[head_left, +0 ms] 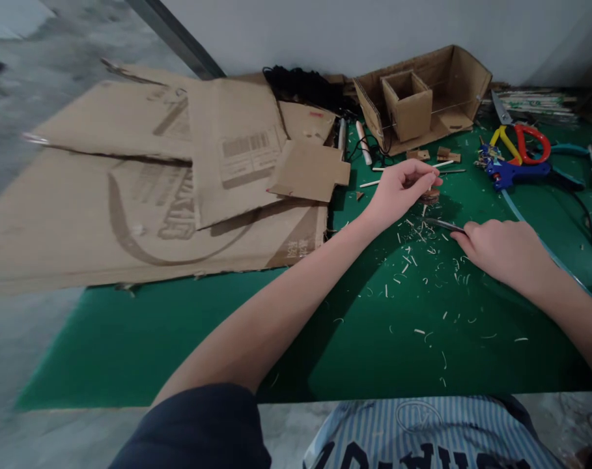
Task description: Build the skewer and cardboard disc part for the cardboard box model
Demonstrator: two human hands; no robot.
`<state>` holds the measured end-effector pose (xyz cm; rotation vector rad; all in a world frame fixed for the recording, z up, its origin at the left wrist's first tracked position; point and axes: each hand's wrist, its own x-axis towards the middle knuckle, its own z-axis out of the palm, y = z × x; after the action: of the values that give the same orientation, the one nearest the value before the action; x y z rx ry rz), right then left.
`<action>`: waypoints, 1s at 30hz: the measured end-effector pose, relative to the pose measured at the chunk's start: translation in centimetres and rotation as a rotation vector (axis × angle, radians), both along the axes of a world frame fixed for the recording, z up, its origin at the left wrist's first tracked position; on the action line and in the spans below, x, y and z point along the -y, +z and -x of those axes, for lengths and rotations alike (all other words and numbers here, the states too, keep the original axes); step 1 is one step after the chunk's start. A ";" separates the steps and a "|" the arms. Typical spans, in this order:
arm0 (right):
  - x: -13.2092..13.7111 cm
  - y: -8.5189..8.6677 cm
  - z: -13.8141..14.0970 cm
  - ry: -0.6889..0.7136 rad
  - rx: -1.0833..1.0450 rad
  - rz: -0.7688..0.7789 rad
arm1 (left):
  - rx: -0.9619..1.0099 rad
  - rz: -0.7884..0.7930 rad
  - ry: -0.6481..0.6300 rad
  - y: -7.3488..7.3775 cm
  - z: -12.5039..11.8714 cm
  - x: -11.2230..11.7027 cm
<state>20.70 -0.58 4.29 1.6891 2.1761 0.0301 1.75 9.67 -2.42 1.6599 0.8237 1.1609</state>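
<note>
My left hand (pixel 404 187) is closed, with thumb and fingers pinching a small brown piece (pixel 431 197). A short pale tip (pixel 424 210) shows beneath that piece; whether the two are joined, I cannot tell. My right hand (pixel 508 251) wraps round the handle of a knife (pixel 445 225), its thin dark blade pointing left, just below the pale tip. Whether blade and tip touch is too small to see. Curled pale wood shavings (pixel 407 260) lie scattered on the green table mat (pixel 374 352) under and in front of both hands.
Flat cardboard sheets (pixel 241 163) cover the table's left side. An open cardboard box (pixel 408 107) stands at the back. Thin sticks (pixel 371 184) and small wooden blocks (pixel 449 155) lie behind my left hand. Red-and-yellow-handled scissors (pixel 533 144) and a blue-handled tool (pixel 518 174) lie to the right.
</note>
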 end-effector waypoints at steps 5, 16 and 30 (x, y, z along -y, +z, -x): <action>-1.0 -0.3 -1.7 0.089 -0.019 0.032 | -0.099 -0.116 -0.142 2.8 0.6 0.8; -2.3 -1.8 -1.3 0.129 -0.179 -0.039 | 0.101 0.137 0.350 7.4 4.1 -2.8; -4.2 -3.3 -2.2 0.044 -0.226 -0.249 | -0.173 0.137 0.120 2.1 0.7 -1.2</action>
<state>22.88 3.66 1.02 1.8555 2.4629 0.1336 1.01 10.85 -0.31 1.6306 1.1012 1.0266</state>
